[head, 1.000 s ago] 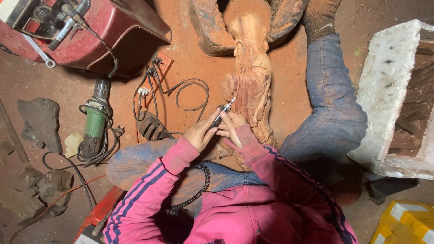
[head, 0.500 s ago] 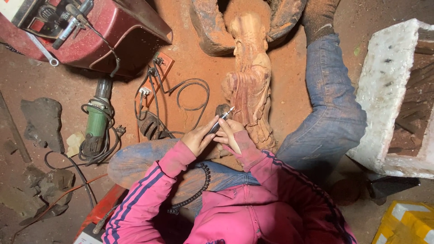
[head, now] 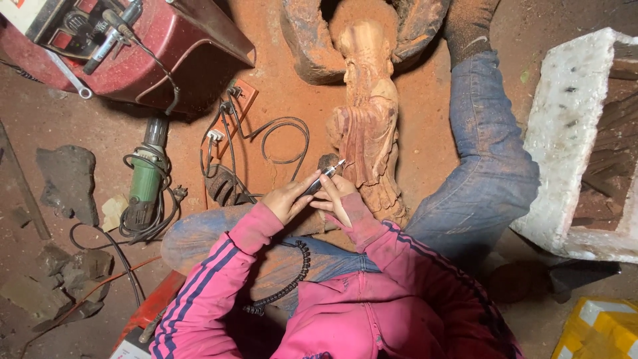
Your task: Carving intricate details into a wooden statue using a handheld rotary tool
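Note:
A carved wooden figure (head: 369, 126) lies lengthwise between my legs on the reddish dusty floor. My left hand (head: 287, 198) grips a slim pen-like rotary carving tool (head: 325, 175). Its tip touches the figure's left edge about halfway down. My right hand (head: 335, 195) is curled around the front of the same tool, steadying it next to the wood. A coiled black cable (head: 287, 282) runs from the tool down over my lap. Both arms wear pink sleeves with dark stripes.
A green angle grinder (head: 143, 189) with wound cord lies at left. A red machine case (head: 133, 46) sits at the top left, with an orange socket block (head: 234, 106) and cables beside it. A white foam box (head: 585, 139) stands at right. Wood scraps (head: 66, 183) lie at left.
The hands and the tool tip have shifted slightly along the figure's left edge; otherwise the scene is unchanged apart from small head movement.

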